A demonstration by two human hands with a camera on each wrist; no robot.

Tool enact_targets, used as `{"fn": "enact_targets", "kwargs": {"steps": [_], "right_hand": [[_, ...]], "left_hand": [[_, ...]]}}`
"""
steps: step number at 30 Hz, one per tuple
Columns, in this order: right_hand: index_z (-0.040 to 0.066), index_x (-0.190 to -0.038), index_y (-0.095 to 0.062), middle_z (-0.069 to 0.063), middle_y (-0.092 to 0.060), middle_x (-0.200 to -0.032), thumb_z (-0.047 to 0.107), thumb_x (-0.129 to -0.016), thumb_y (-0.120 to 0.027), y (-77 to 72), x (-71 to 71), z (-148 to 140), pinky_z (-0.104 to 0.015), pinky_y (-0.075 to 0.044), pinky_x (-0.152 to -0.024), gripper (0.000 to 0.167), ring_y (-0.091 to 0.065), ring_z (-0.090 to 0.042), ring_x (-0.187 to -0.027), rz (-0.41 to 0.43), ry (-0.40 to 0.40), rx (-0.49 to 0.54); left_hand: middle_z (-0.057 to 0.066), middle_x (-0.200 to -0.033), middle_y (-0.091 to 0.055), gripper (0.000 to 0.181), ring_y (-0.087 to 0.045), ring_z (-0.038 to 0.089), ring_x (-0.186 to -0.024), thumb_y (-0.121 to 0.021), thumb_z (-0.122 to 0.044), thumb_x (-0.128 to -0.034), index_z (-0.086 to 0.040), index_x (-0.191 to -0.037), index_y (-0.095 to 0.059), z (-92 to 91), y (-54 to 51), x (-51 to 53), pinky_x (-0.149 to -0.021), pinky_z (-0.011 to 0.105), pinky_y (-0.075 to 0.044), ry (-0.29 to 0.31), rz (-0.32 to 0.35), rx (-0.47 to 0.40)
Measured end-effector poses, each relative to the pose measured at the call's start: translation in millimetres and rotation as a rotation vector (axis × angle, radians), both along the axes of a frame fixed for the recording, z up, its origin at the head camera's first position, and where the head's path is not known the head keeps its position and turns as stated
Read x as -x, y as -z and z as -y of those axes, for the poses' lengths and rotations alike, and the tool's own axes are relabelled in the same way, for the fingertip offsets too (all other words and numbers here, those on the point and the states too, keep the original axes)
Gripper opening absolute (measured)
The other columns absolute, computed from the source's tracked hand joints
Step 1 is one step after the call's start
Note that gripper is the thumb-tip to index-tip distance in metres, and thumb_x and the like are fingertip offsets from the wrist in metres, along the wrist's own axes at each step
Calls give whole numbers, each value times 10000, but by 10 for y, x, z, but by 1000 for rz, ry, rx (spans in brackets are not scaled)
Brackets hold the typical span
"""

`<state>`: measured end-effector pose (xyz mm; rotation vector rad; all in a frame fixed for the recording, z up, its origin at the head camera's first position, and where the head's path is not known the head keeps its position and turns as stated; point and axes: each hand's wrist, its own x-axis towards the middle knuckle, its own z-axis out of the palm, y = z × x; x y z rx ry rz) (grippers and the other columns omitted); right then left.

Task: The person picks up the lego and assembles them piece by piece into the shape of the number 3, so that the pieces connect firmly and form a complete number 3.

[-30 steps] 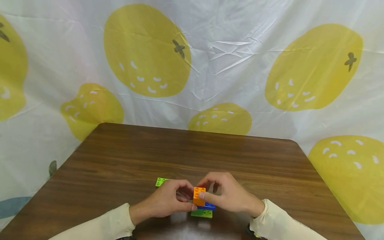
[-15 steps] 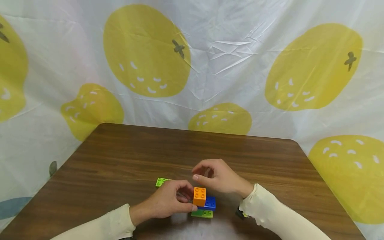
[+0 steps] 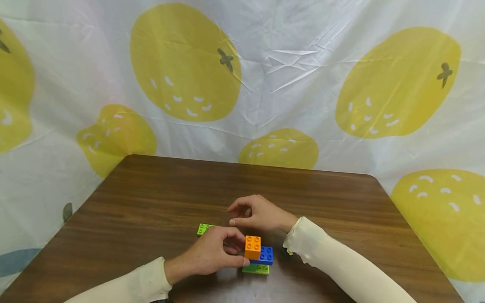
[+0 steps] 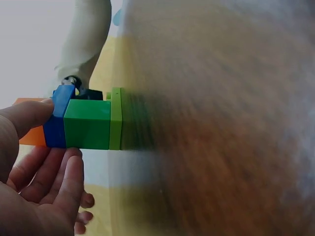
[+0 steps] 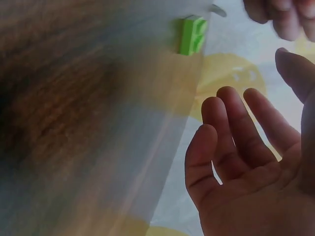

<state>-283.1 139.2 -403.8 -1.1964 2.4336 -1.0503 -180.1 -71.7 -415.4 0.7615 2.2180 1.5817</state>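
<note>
My left hand (image 3: 217,252) pinches a stack of toy building bricks standing on the table. On top is an orange brick (image 3: 252,247), over one end of a flat blue brick (image 3: 267,255). Under the blue one, the left wrist view shows a green brick (image 4: 87,124), with a thin lime green brick (image 4: 116,119) at the bottom. The thumb lies against the blue and orange bricks. Beyond the stack, my right hand (image 3: 261,213) hovers with loosely bent fingers and holds nothing. A separate lime green brick (image 3: 203,228) lies behind my left hand, which partly hides it.
The brown wooden table (image 3: 170,189) stretches back to a white cloth (image 3: 273,92) printed with yellow lemons. In the right wrist view, the separate lime green brick (image 5: 192,35) shows on the tabletop, away from the right fingers.
My right hand has released the orange brick, lifted off the stack and moved back and to the left. The left hand has stayed on the stack.
</note>
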Motion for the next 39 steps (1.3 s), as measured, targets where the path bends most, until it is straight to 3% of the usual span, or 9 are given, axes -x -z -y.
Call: {"fn": "enact_targets", "kwargs": {"steps": [14,20,25,29,33,39], "right_hand": [[87,-1371,-680,-38,-754,-1151,173,-935,-807,159,149,166,-255,-599,-913,462,-692,-90,-980,69,-85,-25],[130,-1422,-658,-40,-728,-1298,92,-925,-763,188,152,230,-238,-574,-938,510,-690,-132,-1045,94,-120,-61],[157,-1453,-646,-19,-688,-1395,120,-974,-734,195,145,295,-250,-568,-958,488,-650,-132,-1057,34,-221,-71],[154,-1447,-658,-48,-628,-1476,150,-1026,-691,218,132,341,-279,-534,-1075,423,-622,-139,-1226,-33,-294,-107],[166,-1382,-715,-60,-583,-1533,185,-1030,-694,212,106,356,-340,-451,-1205,353,-553,-201,-1406,-33,-274,-160],[138,-1301,-755,-47,-617,-1504,155,-999,-727,201,94,343,-336,-444,-1212,305,-571,-203,-1394,-31,-238,-158]], "left_hand": [[56,-1086,-755,314,-764,154,-945,-903,-212,-852,-79,-1085,-740,11,-9,2,-828,247,-645,-4,-15,19],[45,-1085,-758,310,-760,176,-967,-902,-203,-853,-84,-1091,-743,12,-9,9,-842,249,-642,1,-3,12],[34,-1076,-755,312,-756,182,-968,-904,-210,-855,-86,-1090,-741,14,-6,27,-845,244,-639,5,-5,16],[10,-1069,-751,308,-754,173,-964,-904,-222,-857,-102,-1090,-742,13,-7,33,-842,234,-636,7,4,20],[4,-1071,-745,304,-752,176,-971,-903,-214,-856,-103,-1089,-742,5,-11,28,-845,238,-637,8,24,10],[28,-1076,-753,318,-752,160,-962,-902,-207,-857,-76,-1096,-739,-1,-26,16,-846,238,-636,14,19,4]]}}
